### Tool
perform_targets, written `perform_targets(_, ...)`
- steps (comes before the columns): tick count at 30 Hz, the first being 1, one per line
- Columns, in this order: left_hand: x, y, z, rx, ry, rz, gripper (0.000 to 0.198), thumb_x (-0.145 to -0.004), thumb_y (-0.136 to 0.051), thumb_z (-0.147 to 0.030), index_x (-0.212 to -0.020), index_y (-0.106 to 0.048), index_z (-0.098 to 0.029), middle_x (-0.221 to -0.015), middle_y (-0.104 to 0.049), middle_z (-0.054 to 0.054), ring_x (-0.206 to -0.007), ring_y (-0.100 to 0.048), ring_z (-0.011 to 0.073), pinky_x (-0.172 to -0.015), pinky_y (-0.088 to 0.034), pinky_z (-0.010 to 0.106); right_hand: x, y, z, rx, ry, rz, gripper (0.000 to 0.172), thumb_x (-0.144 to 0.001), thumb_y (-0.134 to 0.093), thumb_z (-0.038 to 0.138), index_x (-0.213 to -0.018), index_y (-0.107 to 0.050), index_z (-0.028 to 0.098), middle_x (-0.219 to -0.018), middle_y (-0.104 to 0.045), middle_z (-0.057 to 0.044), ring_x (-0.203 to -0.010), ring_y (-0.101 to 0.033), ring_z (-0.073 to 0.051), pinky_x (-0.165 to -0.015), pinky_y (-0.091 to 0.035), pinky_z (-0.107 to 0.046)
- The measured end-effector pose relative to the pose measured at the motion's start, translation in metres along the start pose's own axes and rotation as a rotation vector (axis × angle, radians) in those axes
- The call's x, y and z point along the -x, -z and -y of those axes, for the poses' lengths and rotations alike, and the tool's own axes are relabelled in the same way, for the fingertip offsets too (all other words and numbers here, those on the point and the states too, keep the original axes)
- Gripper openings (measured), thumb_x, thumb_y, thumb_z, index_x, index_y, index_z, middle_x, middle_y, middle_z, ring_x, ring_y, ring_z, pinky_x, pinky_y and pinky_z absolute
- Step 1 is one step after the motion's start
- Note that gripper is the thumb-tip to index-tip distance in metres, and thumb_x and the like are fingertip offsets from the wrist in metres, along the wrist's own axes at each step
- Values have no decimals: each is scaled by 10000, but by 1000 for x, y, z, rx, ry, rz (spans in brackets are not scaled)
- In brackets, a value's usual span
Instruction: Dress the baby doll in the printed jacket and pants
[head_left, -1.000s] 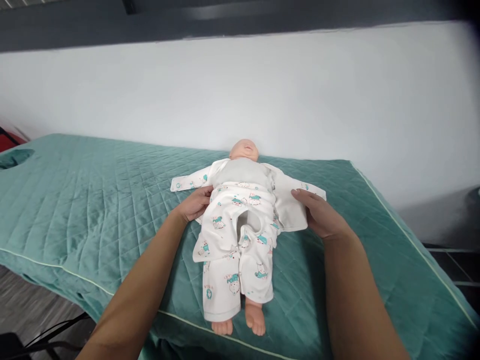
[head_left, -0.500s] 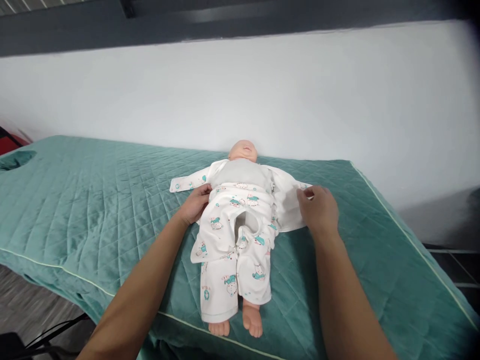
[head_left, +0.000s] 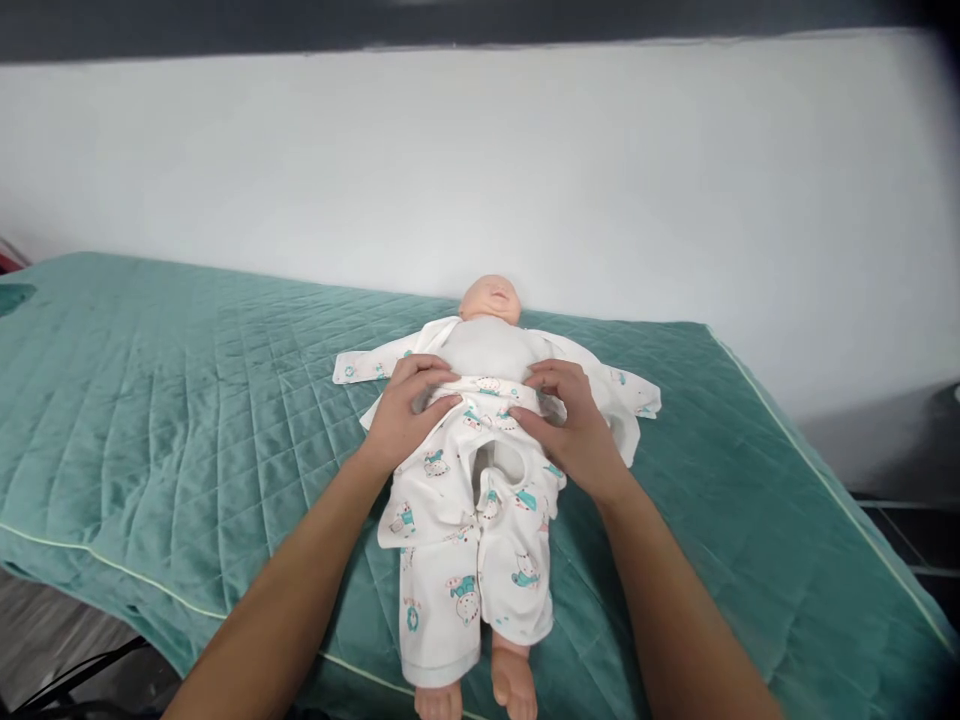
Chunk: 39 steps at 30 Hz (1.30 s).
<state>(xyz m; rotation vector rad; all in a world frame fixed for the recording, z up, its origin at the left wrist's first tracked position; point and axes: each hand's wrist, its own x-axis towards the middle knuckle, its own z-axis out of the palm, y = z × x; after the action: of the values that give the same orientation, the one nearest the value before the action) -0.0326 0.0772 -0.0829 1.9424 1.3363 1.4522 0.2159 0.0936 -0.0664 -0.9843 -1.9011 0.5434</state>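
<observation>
- Nearest, bare feet (head_left: pixel 514 682) at 6 o'clock, then trousers (head_left: pixel 440 590), long axis running toward 12.
- Left hand (head_left: pixel 403 420): thumb and fingers touch the waistband (head_left: pixel 491 387), toward 3 o'clock.
- Right hand (head_left: pixel 576 430): likewise, waistband toward 9; neither hand nearer; I cannot tell how firmly either grips.
- Beyond, the doll's chest (head_left: pixel 491 345), head (head_left: pixel 491 298) at 12.

Doll (head_left: pixel 491 350): laid on back on bed (head_left: pixel 187 400), head (head_left: pixel 491 300) set toward wall (head_left: pixel 480 160) behind, feet (head_left: pixel 514 680) toward front edge (head_left: pixel 150 583). Top (head_left: pixel 619 395): spread to both sides of doll. Trousers (head_left: pixel 442 560): fitted on lower half. Waistband (head_left: pixel 487 385): flanked by left hand (head_left: pixel 409 415), right hand (head_left: pixel 576 430).
</observation>
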Motion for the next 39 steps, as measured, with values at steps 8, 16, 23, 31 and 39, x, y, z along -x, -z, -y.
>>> perform_targets(8, -9, 4, -3, 25, 96, 135, 125, -849, -714, -288, -897, -621, -220, -1327, -539, 77, -1328, -482, 244, -1180, -333, 437, -9, -1, 2, 128, -41, 82, 250, -803, -753, 331, -944, -559, 261, -1305, -496, -87, -1314, -426, -310, -1119, -356, -534)
perform_targets(16, -15, 5, -5, 125, 66, 151, 116, -890, -646, -288, -834, -584, -207, -1263, -609, 89, -1237, -552, 231, -1063, -413, 362, -18, 0, 3, 234, 73, 136, 219, -844, -721, 339, -830, -524, 244, -1132, -538, -69, -1134, -476, -289, -1003, -420, -492)
perform_targets(23, -35, 13, -3, 264, 227, 284, 194, -855, -653, -342, -810, -521, -206, -1072, -672, 39, -988, -603, 195, -871, -442, 314, -36, 9, 10, 128, -13, 368, 358, -994, -512, 420, -702, -490, 214, -972, -560, -50, -908, -540, -206, -851, -452, -379)
perform_targets(31, -65, 19, 1, 318, 277, 447, 242, -862, -647, -353, -721, -533, -193, -700, -499, -23, -642, -426, 120, -628, -313, 273, -64, 30, 7, 137, -98, 661, 319, -970, -496, 494, -794, -542, 232, -1000, -597, -50, -895, -537, -216, -794, -444, -353)
perform_targets(39, -56, 25, -1, 207, 137, 509, 230, -788, -753, -362, -816, -599, -193, -999, -619, 38, -913, -548, 176, -787, -435, 288, -58, 34, 8, 121, -101, 636, 229, -916, -574, 474, -853, -577, 254, -1081, -606, -60, -969, -560, -248, -852, -485, -395)
